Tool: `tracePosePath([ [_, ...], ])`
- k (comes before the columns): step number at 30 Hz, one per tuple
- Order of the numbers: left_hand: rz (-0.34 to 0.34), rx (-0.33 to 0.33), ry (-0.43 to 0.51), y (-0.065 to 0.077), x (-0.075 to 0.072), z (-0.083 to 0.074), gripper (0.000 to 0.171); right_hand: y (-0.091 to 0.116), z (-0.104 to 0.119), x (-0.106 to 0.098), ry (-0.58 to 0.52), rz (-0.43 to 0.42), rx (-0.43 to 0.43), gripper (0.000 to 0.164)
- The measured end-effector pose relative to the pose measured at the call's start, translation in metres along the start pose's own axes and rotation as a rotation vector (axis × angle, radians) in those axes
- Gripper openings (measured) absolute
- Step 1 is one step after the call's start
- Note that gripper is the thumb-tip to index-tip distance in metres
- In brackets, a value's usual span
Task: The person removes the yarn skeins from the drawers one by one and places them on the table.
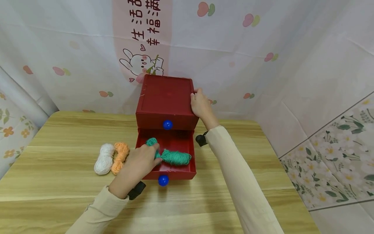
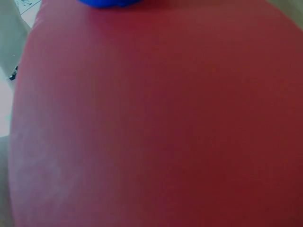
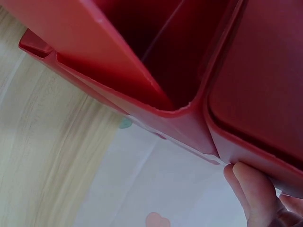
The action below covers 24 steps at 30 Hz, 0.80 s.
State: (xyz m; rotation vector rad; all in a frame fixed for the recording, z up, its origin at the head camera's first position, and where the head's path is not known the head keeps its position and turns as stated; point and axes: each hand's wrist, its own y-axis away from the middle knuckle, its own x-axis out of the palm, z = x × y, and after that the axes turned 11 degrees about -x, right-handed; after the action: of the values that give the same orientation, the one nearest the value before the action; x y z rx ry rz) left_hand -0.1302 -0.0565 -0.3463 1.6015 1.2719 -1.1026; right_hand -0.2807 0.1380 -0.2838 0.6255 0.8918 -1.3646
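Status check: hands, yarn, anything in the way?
Left hand: grip on left green skein, inside open lower drawer. Right hand: touching right side of red cabinet. Second green skein close by in drawer; no obstruction visible.

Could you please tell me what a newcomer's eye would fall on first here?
Probably the red drawer box in the middle, its lower drawer open. Two green yarn bundles lie inside, the left hand touching one; white yarn and orange yarn sit outside, to the left.

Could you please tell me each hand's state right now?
Left hand: closed, holding a green yarn bundle.
Right hand: closed, holding the red drawer box at its right edge.
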Motion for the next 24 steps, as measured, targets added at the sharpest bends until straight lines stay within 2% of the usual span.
tracePosePath([
  [13,-0.012,0.008,0.058,-0.003,0.002,0.005,0.023,0.000,0.001,0.000,-0.009,0.001,0.001,0.044],
  [17,-0.024,0.014,0.116,-0.002,-0.001,0.007,0.020,-0.001,0.000,0.000,-0.011,-0.002,0.002,0.044],
  [24,0.012,-0.019,0.246,0.005,-0.013,0.008,0.022,-0.001,0.001,0.000,-0.012,0.004,0.007,0.044],
])
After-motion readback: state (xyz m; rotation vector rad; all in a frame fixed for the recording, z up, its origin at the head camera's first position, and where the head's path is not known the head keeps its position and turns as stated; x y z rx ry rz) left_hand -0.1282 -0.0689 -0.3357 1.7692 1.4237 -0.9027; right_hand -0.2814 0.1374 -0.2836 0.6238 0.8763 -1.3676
